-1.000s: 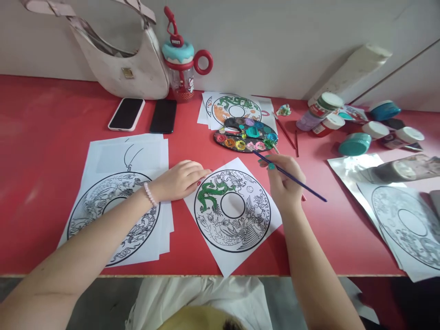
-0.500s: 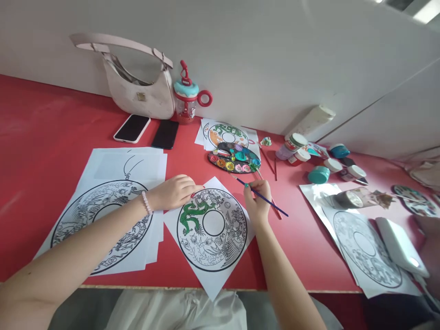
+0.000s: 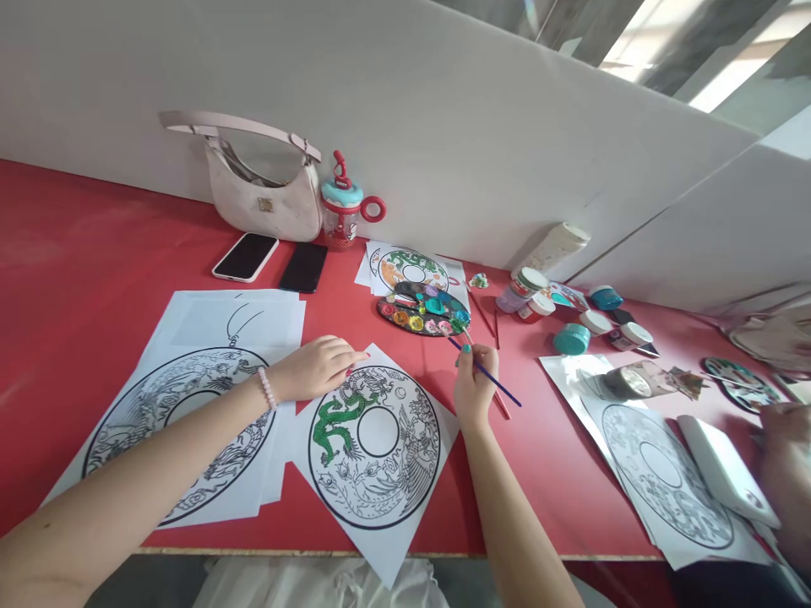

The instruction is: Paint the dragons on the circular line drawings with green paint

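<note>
My left hand [image 3: 315,368] lies flat, fingers together, on the upper left corner of a white sheet printed with a round dragon design [image 3: 373,446], part of it painted green. My right hand [image 3: 475,384] is closed on a thin blue paintbrush [image 3: 485,372]. The brush tip reaches the near right edge of an oval paint palette [image 3: 423,309] filled with several colours. The sheet lies between both hands on the red table [image 3: 95,245].
A stack of printed sheets [image 3: 190,397] lies at the left. A pale handbag [image 3: 263,190], two phones [image 3: 246,256] and a drink bottle [image 3: 343,207] stand at the back. Paint jars [image 3: 572,339] cluster right of the palette. Another person's hand [image 3: 784,443] and sheet [image 3: 665,460] are at the far right.
The camera has tilted up and back, showing more wall and table. My right hand has kept the brush and stayed by the palette's edge; my left hand has stayed on the sheet.
</note>
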Demonstrator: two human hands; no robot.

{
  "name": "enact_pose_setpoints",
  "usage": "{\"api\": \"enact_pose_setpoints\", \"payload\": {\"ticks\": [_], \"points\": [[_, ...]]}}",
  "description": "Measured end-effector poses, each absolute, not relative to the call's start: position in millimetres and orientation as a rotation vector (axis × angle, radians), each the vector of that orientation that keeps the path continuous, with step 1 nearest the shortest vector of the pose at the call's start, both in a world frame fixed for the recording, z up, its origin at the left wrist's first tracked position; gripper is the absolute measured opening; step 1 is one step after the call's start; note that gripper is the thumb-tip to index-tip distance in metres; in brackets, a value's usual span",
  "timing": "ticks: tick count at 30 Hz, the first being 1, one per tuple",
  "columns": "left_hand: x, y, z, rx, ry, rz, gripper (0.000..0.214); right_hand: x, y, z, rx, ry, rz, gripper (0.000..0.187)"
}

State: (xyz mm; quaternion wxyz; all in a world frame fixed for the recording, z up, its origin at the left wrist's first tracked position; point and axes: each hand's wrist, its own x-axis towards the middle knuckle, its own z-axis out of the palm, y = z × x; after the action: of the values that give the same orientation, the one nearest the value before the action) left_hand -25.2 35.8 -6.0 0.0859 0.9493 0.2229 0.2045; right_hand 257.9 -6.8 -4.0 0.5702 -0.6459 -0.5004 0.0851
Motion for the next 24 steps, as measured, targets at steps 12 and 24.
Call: {"api": "enact_pose_setpoints", "payload": {"ticks": [12,24], "points": [[-26,36,-8,2.777,0.753,0.562,0.037,284,9,-11,-1.593,-1.122,0.165,0.03],[-27,37,-10,2.749,0.747,0.574,0.039,289,14,-17,-1.606,-1.195,0.24,0.032]]}}
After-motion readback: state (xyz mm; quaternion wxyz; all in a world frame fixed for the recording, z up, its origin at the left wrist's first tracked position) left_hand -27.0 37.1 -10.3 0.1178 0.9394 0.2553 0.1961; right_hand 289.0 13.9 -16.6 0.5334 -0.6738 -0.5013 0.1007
